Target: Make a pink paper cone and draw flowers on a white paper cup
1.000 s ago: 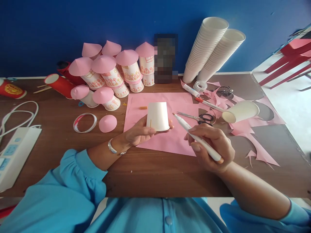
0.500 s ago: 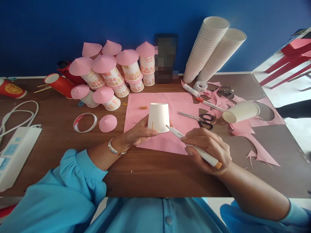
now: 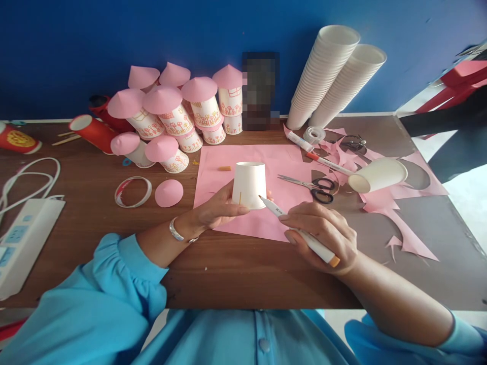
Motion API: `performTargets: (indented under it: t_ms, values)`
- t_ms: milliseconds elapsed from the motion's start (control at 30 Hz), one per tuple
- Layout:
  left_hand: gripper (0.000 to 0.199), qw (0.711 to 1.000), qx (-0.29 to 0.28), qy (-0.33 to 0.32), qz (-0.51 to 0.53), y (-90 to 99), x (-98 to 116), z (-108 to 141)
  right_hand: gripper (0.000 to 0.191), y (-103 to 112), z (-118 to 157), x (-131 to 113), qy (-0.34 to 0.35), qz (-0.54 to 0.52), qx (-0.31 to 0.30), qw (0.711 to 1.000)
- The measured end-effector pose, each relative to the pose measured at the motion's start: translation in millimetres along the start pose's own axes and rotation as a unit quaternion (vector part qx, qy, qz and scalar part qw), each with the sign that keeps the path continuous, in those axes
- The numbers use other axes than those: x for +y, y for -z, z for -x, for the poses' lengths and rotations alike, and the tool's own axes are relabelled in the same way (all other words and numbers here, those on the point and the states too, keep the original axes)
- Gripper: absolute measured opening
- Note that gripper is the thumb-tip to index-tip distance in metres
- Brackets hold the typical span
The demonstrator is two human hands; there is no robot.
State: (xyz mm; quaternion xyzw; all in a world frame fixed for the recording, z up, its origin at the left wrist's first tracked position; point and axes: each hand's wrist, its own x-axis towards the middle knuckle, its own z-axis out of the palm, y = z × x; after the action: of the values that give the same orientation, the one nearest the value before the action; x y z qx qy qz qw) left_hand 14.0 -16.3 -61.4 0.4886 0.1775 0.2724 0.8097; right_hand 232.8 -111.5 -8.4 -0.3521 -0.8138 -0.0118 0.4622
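Observation:
A white paper cup point(image 3: 250, 183) is upside down in my left hand point(image 3: 220, 209), whose thumb presses near its lower edge while the fingers go behind it. One short yellow-brown line runs up the cup's left side. My right hand point(image 3: 327, 235) is closed around a white marker point(image 3: 314, 246) with an orange-brown end. The marker's tip meets or nearly meets the cup's right front; I cannot tell which. Beneath the cup lie pink paper sheets point(image 3: 213, 187), with the orange-brown marker cap point(image 3: 224, 169) on them.
Black-handled scissors point(image 3: 317, 188) lie right of the cup, near pink scraps point(image 3: 413, 230) and a tipped cup point(image 3: 380, 175). Decorated cups with pink cone roofs point(image 3: 163, 100) stand back left. Two tall cup stacks point(image 3: 317, 76) lean at the wall. A power strip point(image 3: 32, 243) sits far left.
My right hand and the marker have shifted slightly left, the tip now a little further in on the cup. The cup has moved slightly right. A dark-clothed person appears at the far right.

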Motion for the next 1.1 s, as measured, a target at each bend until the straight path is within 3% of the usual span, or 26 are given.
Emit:
performTargets:
  t_ms: [667, 933, 1100]
  values:
    - [0.061, 1.000, -0.007, -0.005, -0.013, 2.6, -3.2, -1.3, 0.016, -4.1, 0.1, 2.3, 0.011, -0.004, 0.013, 1.000]
    - [0.049, 0.999, -0.032, -0.024, -0.012, 0.3, -1.0, -1.7, 0.016, -0.2, -2.7, -1.1, -0.015, -0.029, -0.017, 0.999]
    - [0.053, 1.000, -0.018, -0.022, -0.001, -0.5, -0.6, -1.6, 0.015, 2.4, -6.1, -2.2, -0.037, -0.059, -0.037, 0.997]
